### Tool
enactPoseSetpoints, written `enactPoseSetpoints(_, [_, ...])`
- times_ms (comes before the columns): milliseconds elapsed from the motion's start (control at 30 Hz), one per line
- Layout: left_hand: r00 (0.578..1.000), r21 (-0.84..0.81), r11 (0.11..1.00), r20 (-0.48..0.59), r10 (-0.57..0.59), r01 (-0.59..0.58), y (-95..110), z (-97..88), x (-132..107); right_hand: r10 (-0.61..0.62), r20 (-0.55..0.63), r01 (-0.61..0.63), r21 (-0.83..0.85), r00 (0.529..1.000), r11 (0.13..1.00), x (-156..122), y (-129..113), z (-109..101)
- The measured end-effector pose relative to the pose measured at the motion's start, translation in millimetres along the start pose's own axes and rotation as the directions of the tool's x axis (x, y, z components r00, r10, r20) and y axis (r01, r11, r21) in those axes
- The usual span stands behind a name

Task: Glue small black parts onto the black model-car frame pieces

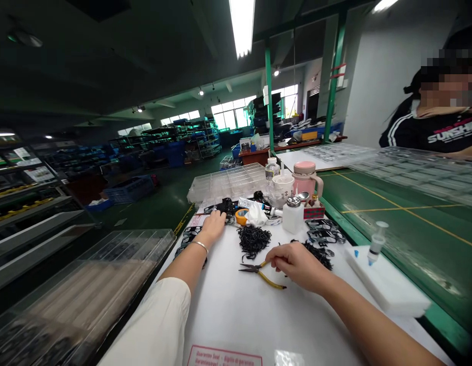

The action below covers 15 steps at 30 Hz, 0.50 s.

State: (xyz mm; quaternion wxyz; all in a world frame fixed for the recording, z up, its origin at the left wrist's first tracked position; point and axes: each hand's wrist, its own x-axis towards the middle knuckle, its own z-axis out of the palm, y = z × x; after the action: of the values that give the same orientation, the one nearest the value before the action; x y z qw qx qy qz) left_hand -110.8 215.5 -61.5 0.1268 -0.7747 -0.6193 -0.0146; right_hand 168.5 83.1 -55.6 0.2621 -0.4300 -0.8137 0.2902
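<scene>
My right hand (294, 260) is closed on one yellow handle of a pair of needle-nose pliers (254, 268), just above the white tabletop. The pliers' jaws point left and their handles are spread. At the far left of the table, my left hand (214, 225) reaches onto black plastic parts (228, 206); its fingers look slightly apart, with their tips partly hidden. Between the hands lies a pile of small black curled pieces (254, 241). Another black pile (318, 254) is partly behind my right hand. Flat black parts (323, 231) are stacked at the right.
Behind the pile stand a white pump bottle (292, 216), crumpled tissue (256, 214), orange tape (241, 217) and a pink mug (307, 180). Clear trays (230, 183) sit at the back. A syringe (377, 239) stands on white foam (388, 284) at right. A co-worker (430, 127) sits beyond.
</scene>
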Motion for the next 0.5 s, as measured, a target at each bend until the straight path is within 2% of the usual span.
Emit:
enactPoseSetpoints(167, [0.997, 0.034, 0.997, 0.052, 0.063, -0.065, -4.3, -2.2, -8.4, -0.018, 0.012, 0.018, -0.024, 1.0, 1.0, 0.8, -2.6, 2.4])
enactPoseSetpoints(367, [0.987, -0.013, 0.997, 0.141, 0.075, -0.073, 1.7, 3.9, -9.2, 0.01, 0.012, -0.01, -0.022, 1.0, 1.0, 2.9, 1.0, -0.1])
enactPoseSetpoints(500, [0.986, -0.111, 0.992, 0.147, 0.08, -0.063, -6.5, -10.5, -3.2, 0.006, 0.036, -0.004, -0.049, 0.999, 0.999, 2.6, 5.1, -2.9])
